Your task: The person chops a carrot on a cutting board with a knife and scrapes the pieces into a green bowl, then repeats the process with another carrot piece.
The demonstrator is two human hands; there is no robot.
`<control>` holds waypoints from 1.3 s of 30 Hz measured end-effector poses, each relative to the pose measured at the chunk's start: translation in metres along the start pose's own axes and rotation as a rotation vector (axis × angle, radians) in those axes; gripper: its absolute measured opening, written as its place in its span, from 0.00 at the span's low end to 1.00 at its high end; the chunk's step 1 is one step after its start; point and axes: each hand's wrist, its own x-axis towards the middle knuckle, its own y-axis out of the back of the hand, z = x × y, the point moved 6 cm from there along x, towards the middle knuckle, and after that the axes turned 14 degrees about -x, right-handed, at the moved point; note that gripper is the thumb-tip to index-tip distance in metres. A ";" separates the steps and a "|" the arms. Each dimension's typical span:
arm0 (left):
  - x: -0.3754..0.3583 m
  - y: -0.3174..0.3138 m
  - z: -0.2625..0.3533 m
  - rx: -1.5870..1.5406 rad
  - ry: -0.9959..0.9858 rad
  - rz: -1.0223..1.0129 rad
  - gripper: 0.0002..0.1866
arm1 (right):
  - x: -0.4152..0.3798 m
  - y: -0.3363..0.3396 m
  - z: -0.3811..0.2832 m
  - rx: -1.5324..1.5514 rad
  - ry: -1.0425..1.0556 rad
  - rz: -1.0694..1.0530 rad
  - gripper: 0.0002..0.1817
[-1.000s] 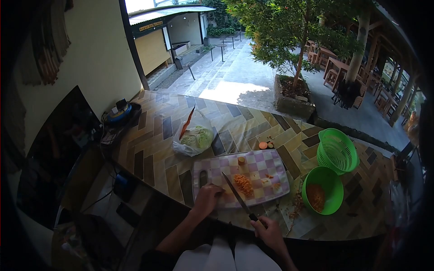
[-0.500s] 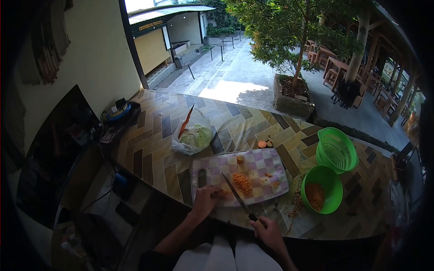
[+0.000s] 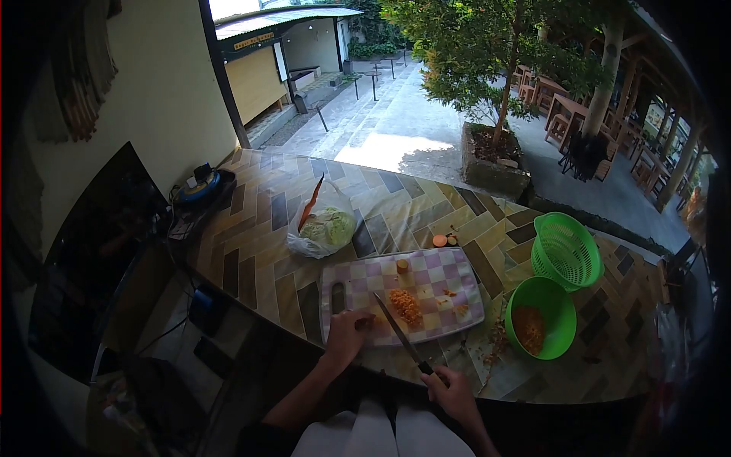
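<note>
A purple-and-white checked cutting board (image 3: 449, 266) lies on the tiled table. On it sits a pile of finely chopped carrot (image 3: 405, 308), with a short carrot stub (image 3: 402, 266) behind and small scraps to the right. My right hand (image 3: 451, 387) is closed round the handle of a knife (image 3: 400, 333), whose blade slants up-left over the board beside the pile. My left hand (image 3: 348, 332) rests at the board's lower left, fingers pressed together near some orange bits; what they hold is too small to make out.
A green bowl (image 3: 562, 308) with chopped carrot and a green colander (image 3: 567, 247) stand right of the board. Behind it are a plastic bag (image 3: 308, 245) with cabbage, a carrot (image 3: 311, 204) and carrot ends (image 3: 440, 241). A dark screen (image 3: 99, 266) stands left.
My left hand has shifted slightly up and left at the board. The knife and my right hand look almost unmoved.
</note>
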 end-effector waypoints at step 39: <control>-0.005 -0.003 0.005 0.041 -0.045 0.055 0.16 | -0.001 0.003 -0.009 -0.288 0.039 0.101 0.19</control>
